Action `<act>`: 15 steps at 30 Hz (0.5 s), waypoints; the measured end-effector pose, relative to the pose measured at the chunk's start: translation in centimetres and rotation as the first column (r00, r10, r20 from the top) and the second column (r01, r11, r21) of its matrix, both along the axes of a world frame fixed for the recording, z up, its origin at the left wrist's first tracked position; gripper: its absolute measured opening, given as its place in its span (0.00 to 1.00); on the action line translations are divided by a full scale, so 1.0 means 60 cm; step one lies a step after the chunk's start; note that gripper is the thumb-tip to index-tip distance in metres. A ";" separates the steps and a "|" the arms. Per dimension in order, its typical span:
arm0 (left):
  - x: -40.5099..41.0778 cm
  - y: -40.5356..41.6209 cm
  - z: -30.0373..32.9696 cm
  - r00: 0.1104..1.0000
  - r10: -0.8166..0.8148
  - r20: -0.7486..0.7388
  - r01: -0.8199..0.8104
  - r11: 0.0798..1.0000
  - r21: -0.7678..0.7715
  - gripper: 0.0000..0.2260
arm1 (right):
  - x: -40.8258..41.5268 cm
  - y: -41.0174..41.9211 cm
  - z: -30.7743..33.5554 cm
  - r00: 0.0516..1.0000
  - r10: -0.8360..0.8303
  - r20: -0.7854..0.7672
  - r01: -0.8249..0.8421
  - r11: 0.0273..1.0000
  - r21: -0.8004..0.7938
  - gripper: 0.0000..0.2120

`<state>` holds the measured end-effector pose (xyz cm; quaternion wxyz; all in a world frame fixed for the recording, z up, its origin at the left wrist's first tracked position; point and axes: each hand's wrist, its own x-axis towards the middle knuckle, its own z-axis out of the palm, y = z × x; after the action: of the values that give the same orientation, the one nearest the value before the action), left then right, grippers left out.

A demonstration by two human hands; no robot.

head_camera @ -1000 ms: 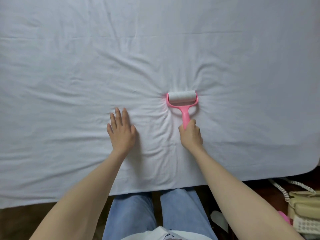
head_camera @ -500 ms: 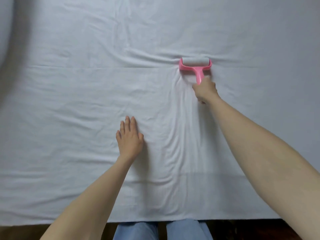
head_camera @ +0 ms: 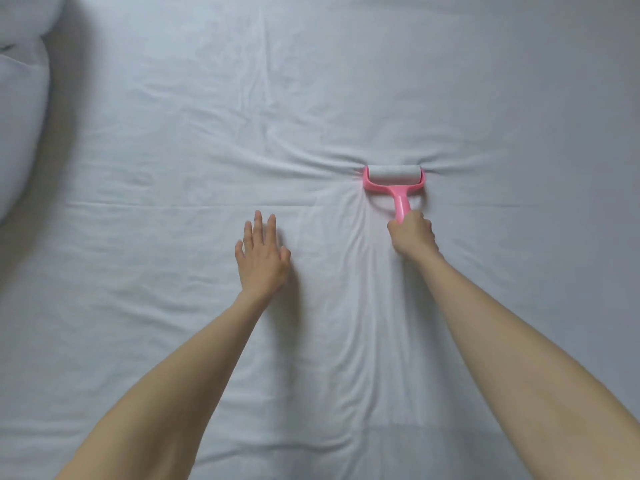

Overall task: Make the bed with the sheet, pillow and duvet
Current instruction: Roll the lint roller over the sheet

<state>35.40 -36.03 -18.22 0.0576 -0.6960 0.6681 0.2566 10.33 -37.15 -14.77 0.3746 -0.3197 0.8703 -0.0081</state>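
Gripping the pink lint roller (head_camera: 394, 178) in my right hand (head_camera: 412, 235), pressed into the wrinkly sheet (head_camera: 346, 81), left hand (head_camera: 261, 259) flat and open beside it.

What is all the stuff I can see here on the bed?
sheet: one, white, creased, spread over the bed and filling nearly the whole view.
pillow or folded bedding: one soft white bulk at the far left edge, cut off by the frame; which it is I cannot tell.
lint roller: one, pink frame and handle with a white roll, pressed on the sheet right of centre, fabric bunched along its far side.
left hand: one, bare, flat and open, palm down on the sheet left of the roller.
right hand: one, bare, closed around the roller's pink handle.
forearms: two, bare, reaching in from the bottom edge.
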 end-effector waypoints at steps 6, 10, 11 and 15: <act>-0.033 -0.129 -0.029 0.995 -0.056 0.085 0.060 0.997 -0.039 0.26 | -0.033 -0.154 -0.018 0.999 0.040 -0.010 -0.041 0.998 -0.038 0.18; -0.050 -0.198 -0.055 0.998 -0.045 0.043 0.046 0.999 -0.028 0.25 | -0.053 -0.248 -0.030 0.999 0.033 -0.010 -0.034 0.996 -0.087 0.18; -0.054 -0.207 -0.062 0.999 -0.044 0.031 0.045 0.999 -0.024 0.25 | -0.058 -0.268 -0.032 0.999 0.040 -0.011 -0.041 0.994 -0.100 0.17; -0.063 -0.211 -0.084 0.998 -0.053 0.040 0.054 0.998 -0.026 0.26 | -0.073 -0.336 -0.036 0.997 0.073 -0.004 -0.072 0.984 -0.163 0.11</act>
<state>31.61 -48.68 -23.25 0.0683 -0.6835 0.6887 0.2320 5.96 -57.34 -16.95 0.3479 -0.3808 0.8542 -0.0659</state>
